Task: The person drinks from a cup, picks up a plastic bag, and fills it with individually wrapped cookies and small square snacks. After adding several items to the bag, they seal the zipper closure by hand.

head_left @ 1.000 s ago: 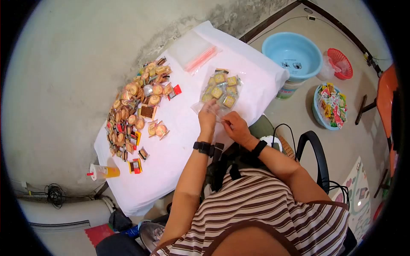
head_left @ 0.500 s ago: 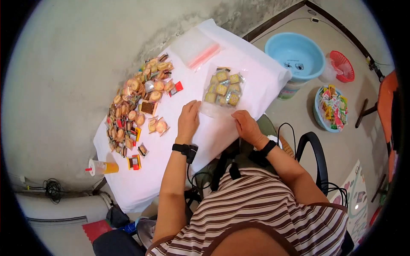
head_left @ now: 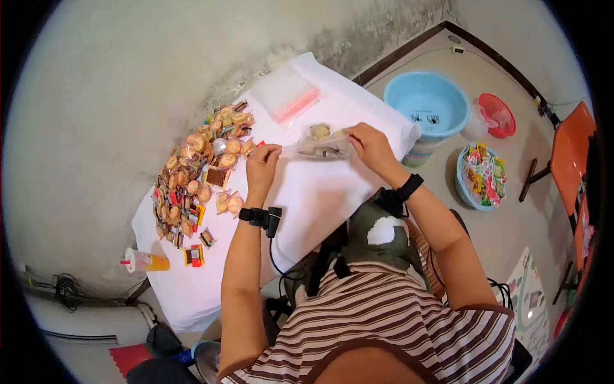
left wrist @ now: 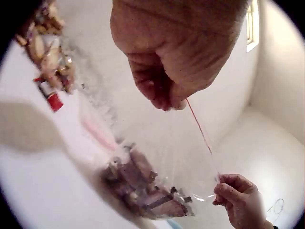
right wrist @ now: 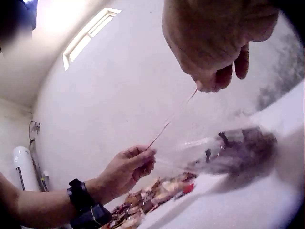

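A clear zip bag (head_left: 326,150) with a thin red line along its mouth hangs between both hands, wrapped biscuits sagging at its bottom. My left hand (head_left: 261,171) pinches one top corner between thumb and fingers. At the opposite corner, my right hand (head_left: 376,152) pinches the bag too. The red mouth line is drawn straight from hand to hand in both wrist views. In the left wrist view the packed biscuits (left wrist: 147,186) hang low, close over the white cloth. A large heap of wrapped biscuits (head_left: 192,173) lies left of my left hand.
Flat bags with pink-red strips (head_left: 288,96) lie at the table's back. A cup of orange drink (head_left: 146,261) stands at the left edge. Beyond the table's right side are a blue basin (head_left: 425,96), a red basket (head_left: 497,115) and a tub of colourful packets (head_left: 481,176).
Both hands have lifted the bag's mouth off the cloth and spread apart, stretching it sideways. The bag, flat on the table earlier, now hangs with its biscuits bunched below.
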A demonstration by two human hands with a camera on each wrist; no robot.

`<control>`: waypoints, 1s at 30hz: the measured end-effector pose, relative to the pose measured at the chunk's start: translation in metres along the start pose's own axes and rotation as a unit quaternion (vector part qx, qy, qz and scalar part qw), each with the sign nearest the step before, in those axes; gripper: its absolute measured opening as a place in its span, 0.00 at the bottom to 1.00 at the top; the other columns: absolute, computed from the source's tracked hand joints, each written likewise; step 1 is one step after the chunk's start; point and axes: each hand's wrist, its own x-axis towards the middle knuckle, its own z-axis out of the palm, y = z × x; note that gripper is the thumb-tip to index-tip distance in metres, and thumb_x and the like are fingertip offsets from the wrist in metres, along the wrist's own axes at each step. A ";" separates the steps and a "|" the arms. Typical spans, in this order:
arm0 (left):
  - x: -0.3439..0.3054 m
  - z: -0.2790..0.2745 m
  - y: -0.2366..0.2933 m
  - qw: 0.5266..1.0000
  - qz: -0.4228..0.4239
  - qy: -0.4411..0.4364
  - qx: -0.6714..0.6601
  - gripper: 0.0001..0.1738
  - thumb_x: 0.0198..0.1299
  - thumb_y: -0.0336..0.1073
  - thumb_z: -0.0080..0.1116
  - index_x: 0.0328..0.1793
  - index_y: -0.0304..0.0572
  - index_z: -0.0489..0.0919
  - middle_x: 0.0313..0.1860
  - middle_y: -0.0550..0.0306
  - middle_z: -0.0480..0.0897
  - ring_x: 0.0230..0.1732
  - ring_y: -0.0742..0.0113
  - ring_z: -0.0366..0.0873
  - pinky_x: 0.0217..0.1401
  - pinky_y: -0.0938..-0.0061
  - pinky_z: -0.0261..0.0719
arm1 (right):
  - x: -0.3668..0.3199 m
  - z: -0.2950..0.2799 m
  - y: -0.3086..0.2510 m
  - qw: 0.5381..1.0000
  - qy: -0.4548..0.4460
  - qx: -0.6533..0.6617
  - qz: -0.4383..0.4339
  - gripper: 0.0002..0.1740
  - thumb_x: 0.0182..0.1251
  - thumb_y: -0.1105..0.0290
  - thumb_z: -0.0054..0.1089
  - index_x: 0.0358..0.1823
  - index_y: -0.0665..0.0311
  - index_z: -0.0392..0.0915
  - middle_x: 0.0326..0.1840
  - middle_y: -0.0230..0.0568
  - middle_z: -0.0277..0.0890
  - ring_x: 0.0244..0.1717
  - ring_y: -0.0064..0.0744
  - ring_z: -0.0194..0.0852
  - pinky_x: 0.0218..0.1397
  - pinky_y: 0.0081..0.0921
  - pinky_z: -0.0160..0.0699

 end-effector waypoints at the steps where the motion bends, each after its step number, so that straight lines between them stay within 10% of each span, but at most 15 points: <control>1: 0.011 -0.005 0.007 1.000 0.006 -0.007 0.000 0.05 0.56 0.29 0.59 0.36 0.36 0.82 0.29 0.53 0.81 0.30 0.65 0.77 0.35 0.74 0.74 | 0.015 -0.009 -0.002 1.000 0.004 0.005 -0.015 0.08 0.57 0.76 0.59 0.38 0.67 0.79 0.33 0.46 0.76 0.34 0.46 0.75 0.38 0.33 0.74; 9: 0.051 -0.044 0.075 1.000 0.008 -0.003 -0.028 0.06 0.61 0.29 0.55 0.39 0.35 0.79 0.30 0.62 0.80 0.32 0.77 0.74 0.37 0.81 0.73 | 0.085 -0.055 -0.023 0.999 -0.001 0.039 -0.014 0.07 0.59 0.75 0.61 0.38 0.69 0.79 0.33 0.44 0.77 0.31 0.36 0.75 0.34 0.26 0.73; 30: -0.005 -0.021 0.051 0.993 -0.075 0.038 -0.088 0.06 0.59 0.32 0.58 0.38 0.36 0.80 0.25 0.60 0.78 0.28 0.75 0.72 0.33 0.79 0.71 | 0.055 -0.046 -0.013 0.982 -0.133 0.095 0.096 0.06 0.58 0.72 0.62 0.32 0.69 0.78 0.28 0.42 0.76 0.28 0.31 0.72 0.33 0.26 0.71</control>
